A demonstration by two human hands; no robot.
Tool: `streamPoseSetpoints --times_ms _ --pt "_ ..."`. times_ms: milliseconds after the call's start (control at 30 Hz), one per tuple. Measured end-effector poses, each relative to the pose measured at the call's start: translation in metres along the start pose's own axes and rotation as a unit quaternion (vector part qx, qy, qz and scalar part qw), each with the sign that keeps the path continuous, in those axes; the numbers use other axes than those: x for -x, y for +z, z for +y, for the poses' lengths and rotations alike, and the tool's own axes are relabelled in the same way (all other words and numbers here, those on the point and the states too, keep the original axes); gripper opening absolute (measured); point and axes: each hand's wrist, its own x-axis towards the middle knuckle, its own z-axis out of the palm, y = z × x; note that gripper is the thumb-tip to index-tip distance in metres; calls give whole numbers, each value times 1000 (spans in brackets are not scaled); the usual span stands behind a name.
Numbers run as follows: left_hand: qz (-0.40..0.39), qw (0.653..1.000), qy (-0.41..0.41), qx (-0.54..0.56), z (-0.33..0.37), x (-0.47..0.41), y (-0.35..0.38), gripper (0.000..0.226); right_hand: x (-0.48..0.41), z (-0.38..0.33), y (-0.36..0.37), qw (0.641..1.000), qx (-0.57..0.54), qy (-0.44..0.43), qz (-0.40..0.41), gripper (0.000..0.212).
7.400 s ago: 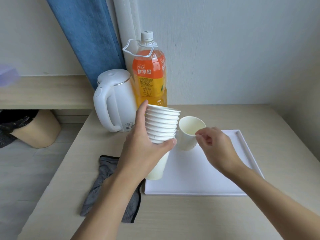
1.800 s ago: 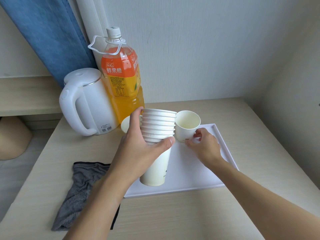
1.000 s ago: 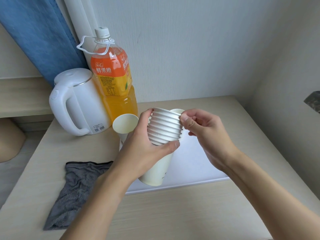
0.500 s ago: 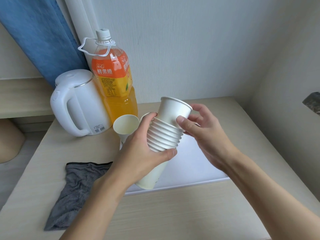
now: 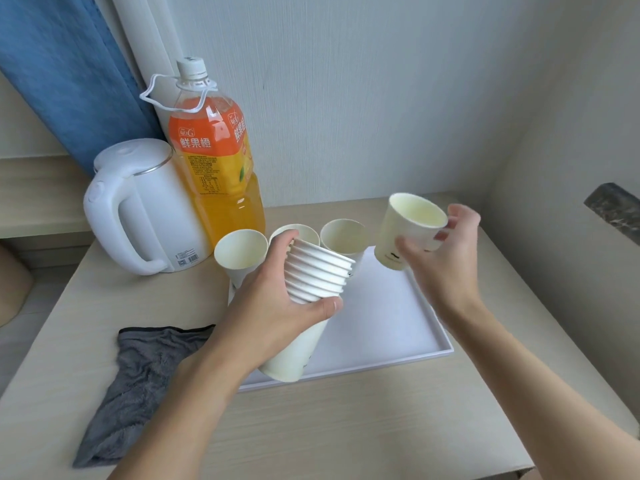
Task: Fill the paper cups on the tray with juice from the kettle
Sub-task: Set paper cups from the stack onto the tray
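- Paper cups (image 5: 343, 239): three stand at the far edge of the white tray (image 5: 398, 327).
- Right hand (image 5: 440, 261) grasps a fourth cup (image 5: 405, 233), tilted, above it.
- Left hand (image 5: 273, 317) clasps a ribbed nested stack (image 5: 318, 275).
- One smooth white kettle (image 5: 145, 206) stands left.

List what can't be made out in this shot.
Head view:
- Kettle contents: opaque body, lid shut.
- Middle cup on the tray: mostly hidden by the left hand and cup stack.
- Print on the cup in the right hand: too small, blurred.
- Dark object at right: cut off by the edge.
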Motion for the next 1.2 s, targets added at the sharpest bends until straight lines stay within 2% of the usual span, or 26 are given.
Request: streamPoseSetpoints --times_ms 167,333,467,533,600,633,800,933,1133,1200 --pt "4 1000 2 6 3 -1 4 99 3 28 7 992 113 15 -46 76" --pt "4 1000 3 8 4 -1 5 95 4 46 14 988 134 21 -79 90" --pt "5 1000 3 8 3 -1 4 95 9 51 13 982 145 59 -107 104" --pt "6 1000 4 10 3 -1 4 94 11 51 12 977 154 114 -94 87" --pt "5 1000 6 9 3 -2 5 93 13 50 13 969 107 201 -92 46" --pt "3 1000 7 10 4 -2 5 93 15 53 14 964 79 232 -101 36" --pt "-4 1000 4 11 3 0 5 95 18 56 23 963 85 230 -115 40" --pt "-4 1000 -2 8 1 1 2 101 13 54 23 960 75 239 -123 22" --pt "-4 1000 -2 6 1 -1 2 101 16 49 24 957 71 247 -132 9" --pt "-4 1000 -2 8 1 -1 3 101 15 50 24 958 66 247 -129 18"
